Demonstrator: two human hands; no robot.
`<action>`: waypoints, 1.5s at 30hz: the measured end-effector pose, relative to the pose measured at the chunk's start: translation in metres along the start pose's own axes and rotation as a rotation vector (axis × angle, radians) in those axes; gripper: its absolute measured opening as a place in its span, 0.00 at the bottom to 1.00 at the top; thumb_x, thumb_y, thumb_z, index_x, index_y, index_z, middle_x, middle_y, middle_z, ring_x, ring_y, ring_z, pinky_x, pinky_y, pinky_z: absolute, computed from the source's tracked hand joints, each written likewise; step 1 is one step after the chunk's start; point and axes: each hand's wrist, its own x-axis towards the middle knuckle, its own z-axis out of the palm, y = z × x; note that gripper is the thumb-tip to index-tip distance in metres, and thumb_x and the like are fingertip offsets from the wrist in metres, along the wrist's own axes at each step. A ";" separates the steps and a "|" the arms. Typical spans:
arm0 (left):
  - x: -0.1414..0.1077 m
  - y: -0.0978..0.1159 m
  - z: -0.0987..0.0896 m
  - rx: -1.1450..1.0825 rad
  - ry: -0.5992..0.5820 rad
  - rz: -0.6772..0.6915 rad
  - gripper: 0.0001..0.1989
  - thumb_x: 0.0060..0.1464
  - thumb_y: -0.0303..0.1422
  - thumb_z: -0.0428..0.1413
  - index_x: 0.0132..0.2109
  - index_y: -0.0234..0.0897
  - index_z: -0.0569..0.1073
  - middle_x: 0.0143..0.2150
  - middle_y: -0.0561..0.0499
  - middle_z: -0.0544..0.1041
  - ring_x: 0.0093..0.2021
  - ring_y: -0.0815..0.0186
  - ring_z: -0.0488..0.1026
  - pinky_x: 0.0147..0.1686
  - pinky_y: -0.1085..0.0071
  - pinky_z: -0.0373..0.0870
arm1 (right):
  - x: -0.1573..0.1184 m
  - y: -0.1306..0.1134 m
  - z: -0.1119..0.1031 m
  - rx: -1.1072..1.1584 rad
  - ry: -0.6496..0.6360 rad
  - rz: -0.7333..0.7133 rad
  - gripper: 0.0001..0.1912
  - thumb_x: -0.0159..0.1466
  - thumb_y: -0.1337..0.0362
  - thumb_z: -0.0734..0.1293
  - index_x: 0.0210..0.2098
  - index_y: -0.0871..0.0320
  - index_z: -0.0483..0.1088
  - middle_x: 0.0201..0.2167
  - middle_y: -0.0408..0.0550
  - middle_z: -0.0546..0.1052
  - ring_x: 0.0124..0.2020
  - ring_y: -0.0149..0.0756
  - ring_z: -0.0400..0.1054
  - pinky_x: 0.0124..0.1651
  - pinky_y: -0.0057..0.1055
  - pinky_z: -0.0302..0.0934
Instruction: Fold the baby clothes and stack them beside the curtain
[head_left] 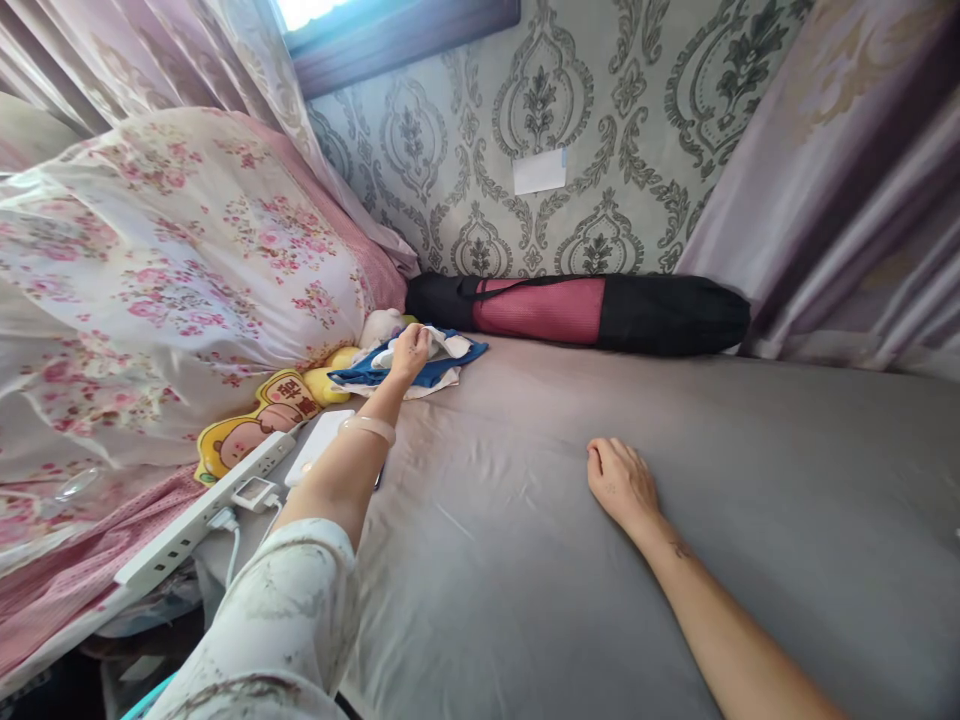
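At the far left of the bed, my left hand is closed on a piece of white cloth. Under it lies a small pile of folded cloth, with a blue piece and some white showing at the edges. My right hand rests on the grey bed sheet, its fingers curled downward and their tips hidden. I see nothing in it.
A long black and pink bag lies along the wall. Yellow plush toys, a white power strip with plugged-in cables and a white flat box line the left side. A floral cover bulges behind them.
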 end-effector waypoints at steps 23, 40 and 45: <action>-0.143 0.156 0.078 -0.630 -0.475 -0.029 0.18 0.53 0.37 0.51 0.19 0.38 0.58 0.19 0.57 0.53 0.24 0.71 0.55 0.23 0.72 0.51 | 0.000 -0.001 -0.007 0.076 -0.073 0.016 0.13 0.68 0.66 0.56 0.39 0.56 0.72 0.38 0.53 0.76 0.40 0.41 0.67 0.41 0.34 0.55; -0.185 0.207 0.032 -0.687 -1.007 0.348 0.21 0.53 0.49 0.55 0.24 0.35 0.69 0.20 0.56 0.61 0.22 0.72 0.56 0.22 0.73 0.52 | 0.011 0.030 -0.023 0.782 0.122 0.009 0.18 0.59 0.65 0.64 0.48 0.56 0.72 0.52 0.54 0.72 0.54 0.41 0.67 0.53 0.37 0.63; -0.176 0.200 0.014 -0.652 -0.971 0.358 0.16 0.54 0.44 0.55 0.33 0.35 0.75 0.25 0.54 0.68 0.25 0.70 0.63 0.25 0.73 0.57 | 0.019 0.045 -0.038 0.796 0.127 0.053 0.10 0.58 0.63 0.64 0.35 0.58 0.75 0.45 0.53 0.76 0.47 0.41 0.70 0.48 0.37 0.64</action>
